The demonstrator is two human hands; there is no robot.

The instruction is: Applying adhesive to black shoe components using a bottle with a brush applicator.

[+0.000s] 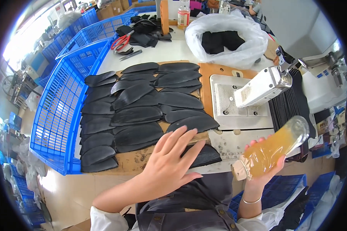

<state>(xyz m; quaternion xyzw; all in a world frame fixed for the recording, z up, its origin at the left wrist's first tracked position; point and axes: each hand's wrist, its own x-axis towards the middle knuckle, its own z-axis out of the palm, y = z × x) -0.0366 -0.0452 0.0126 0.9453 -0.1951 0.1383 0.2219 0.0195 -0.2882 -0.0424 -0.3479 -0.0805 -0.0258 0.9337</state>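
Remote feed, quick note: I had the right hand (261,180) at 4 o'clock, fingers wrapped round the bottle (277,149) of yellow liquid, wrapped end (241,169) slanting down toward 8. Left hand (167,165) at 6 o'clock, fingers spread, gripping nothing; couldn't tell if they touched the black pieces (138,115) overlapping toward 9. I judged the step as positioning the bottle; next move likely called for wrist control, wrapped end being low.

Lit from bright windows (25,36) at upper left. Floored in pale tiles (98,188). Furnished with a white table (162,52). Bounded at upper right by a grey panel (291,19). Stacked behind with cardboard boxes (110,10).
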